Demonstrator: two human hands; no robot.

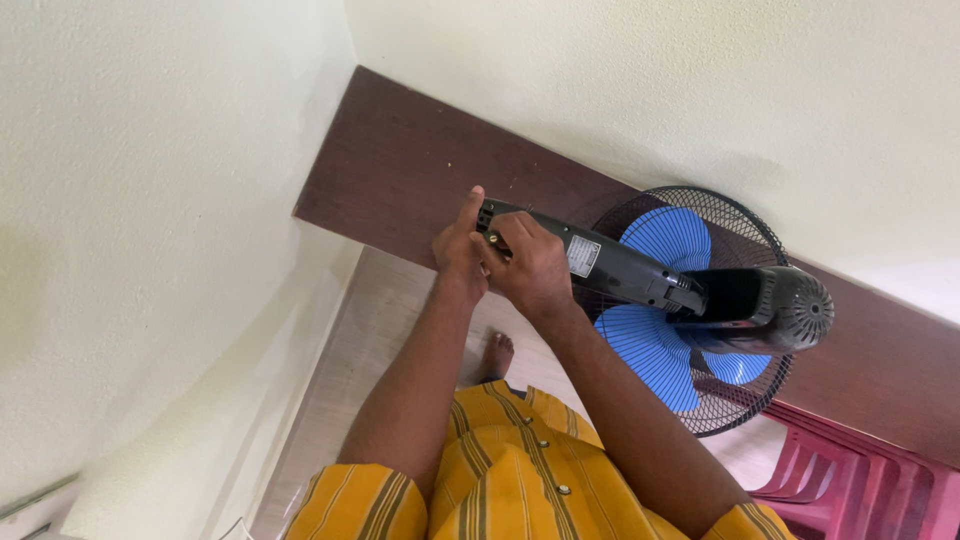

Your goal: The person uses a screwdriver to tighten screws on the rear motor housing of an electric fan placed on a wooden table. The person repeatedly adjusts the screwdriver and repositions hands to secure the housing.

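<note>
Fan bracket [590,262] — a long black arm with a small pale label on its side — runs from the hands at 9 o'clock to the black motor housing [790,310] at 3 o'clock, held up against a dark brown wooden board [400,170] fixed along the cream wall [700,90]. The left hand [458,252] sits at the bracket's free end, index finger stretched up along the tip and touching it, the other fingers curled in. The right hand [530,268] lies just beside it toward 3 o'clock — its fingers clamped over the top of the bracket. Behind the arm the blue fan blades [660,300] show inside a round black wire guard [745,225]. At 5 o'clock stands a stack of red plastic chairs [860,490]. At 6 o'clock the person's yellow striped shirt [510,480] fills the lower edge, with a bare foot [497,355] on the pale floor [375,330] beyond it.
</note>
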